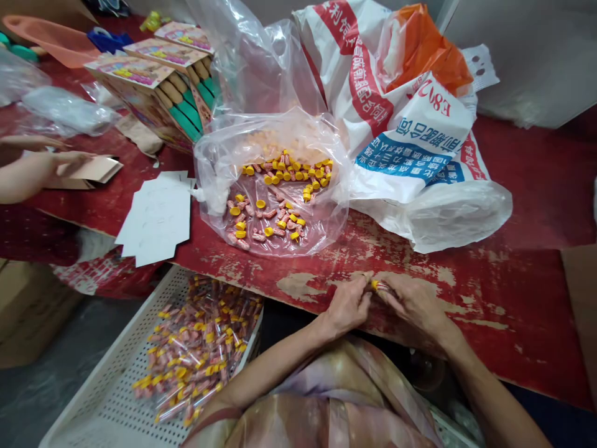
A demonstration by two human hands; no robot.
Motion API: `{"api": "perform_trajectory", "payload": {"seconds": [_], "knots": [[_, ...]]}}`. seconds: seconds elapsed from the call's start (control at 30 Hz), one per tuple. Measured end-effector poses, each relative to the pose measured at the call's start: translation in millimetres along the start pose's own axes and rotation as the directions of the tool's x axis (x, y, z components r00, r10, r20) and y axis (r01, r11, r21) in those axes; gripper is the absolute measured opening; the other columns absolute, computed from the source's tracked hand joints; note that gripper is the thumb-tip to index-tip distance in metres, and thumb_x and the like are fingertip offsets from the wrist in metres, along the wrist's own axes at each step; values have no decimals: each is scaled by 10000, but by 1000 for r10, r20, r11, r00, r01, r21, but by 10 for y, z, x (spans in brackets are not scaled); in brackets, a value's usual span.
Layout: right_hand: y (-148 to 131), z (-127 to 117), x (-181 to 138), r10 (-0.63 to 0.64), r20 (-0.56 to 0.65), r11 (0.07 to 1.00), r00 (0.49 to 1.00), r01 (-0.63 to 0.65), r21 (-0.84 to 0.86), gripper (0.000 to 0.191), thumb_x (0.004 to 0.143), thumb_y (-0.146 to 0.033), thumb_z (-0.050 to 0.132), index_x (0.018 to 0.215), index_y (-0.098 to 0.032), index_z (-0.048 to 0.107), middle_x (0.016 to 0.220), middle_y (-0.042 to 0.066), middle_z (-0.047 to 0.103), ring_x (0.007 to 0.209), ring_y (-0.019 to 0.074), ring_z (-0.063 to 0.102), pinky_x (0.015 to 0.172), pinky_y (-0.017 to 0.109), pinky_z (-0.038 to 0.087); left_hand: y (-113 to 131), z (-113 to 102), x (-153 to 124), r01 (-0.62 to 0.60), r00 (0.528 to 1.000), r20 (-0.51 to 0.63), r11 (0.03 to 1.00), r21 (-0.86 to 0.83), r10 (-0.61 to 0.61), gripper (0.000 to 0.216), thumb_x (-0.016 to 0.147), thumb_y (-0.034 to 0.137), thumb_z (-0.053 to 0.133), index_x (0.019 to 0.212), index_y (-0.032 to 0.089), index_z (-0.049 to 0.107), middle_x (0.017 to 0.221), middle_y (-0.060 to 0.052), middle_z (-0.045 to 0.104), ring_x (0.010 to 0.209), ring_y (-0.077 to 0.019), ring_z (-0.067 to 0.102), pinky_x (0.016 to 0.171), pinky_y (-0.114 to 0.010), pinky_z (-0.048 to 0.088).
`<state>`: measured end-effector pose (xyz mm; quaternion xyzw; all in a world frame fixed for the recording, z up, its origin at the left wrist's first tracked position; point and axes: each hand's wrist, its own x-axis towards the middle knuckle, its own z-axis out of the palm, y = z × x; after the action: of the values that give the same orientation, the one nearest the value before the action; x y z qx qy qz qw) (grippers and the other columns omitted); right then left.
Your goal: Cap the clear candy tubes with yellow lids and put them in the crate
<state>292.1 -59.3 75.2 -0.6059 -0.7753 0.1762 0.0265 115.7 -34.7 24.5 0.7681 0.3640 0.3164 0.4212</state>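
My left hand and my right hand meet over the table's front edge, fingers pinched. A small yellow-capped piece shows at the fingertips of my right hand, its body mostly hidden. Whether my left fingertips grip anything cannot be seen. Beyond them lies an open clear plastic bag holding many loose yellow caps with pink speckled stems. Below the table edge, to the left, a white perforated basket contains a heap of clear tubes with yellow caps and pink contents.
Flat white cards lie left of the bag. Display boxes stand behind them. A printed white sack slumps at the back right. At far left, another person's hand holds a folded carton. The red table has worn paint.
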Motion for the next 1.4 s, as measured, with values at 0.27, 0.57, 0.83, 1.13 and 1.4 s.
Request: {"api": "perform_trajectory", "payload": {"seconds": [0.27,0.57,0.83,1.13,1.4], "knots": [[-65,-255,152,290,387,872,875,-75,-484,211,958,-241,372,975,-140,556,788,131,644,744,273,643,503,285,199,-200,-197,-71,21,954,-300,996,82,5,379,842,89,396,1187,136,544,1020,-104,681,953,-177,655,854,-298,545],[84,-156,163,203,443,911,873,-2,-413,176,947,-218,374,905,-143,527,836,112,599,682,221,590,516,309,175,-309,-226,-114,86,920,-389,990,113,-35,387,849,108,397,1204,163,542,968,-87,693,887,-144,664,799,-249,542],[94,-33,90,193,311,942,931,-87,-324,168,940,-244,385,901,-150,519,846,91,595,666,180,547,547,285,211,-331,-259,-82,53,918,-397,992,117,-2,378,847,105,431,1204,166,541,1019,-88,691,917,-158,668,814,-258,547],[19,48,149,212,129,614,969,-235,753,340,885,-494,483,988,-183,574,807,19,574,646,132,490,578,249,344,-315,-287,-130,100,896,-434,995,-15,-97,333,839,123,459,1149,169,572,1014,-71,694,884,-150,667,820,-271,545],[-208,255,122,235,286,-258,929,-224,940,477,589,-397,817,973,-214,602,796,-2,574,585,85,461,570,223,377,-336,-279,-148,145,892,-419,986,-84,-167,328,835,139,452,1138,168,576,1015,-68,687,903,-150,653,841,-290,525]]}}
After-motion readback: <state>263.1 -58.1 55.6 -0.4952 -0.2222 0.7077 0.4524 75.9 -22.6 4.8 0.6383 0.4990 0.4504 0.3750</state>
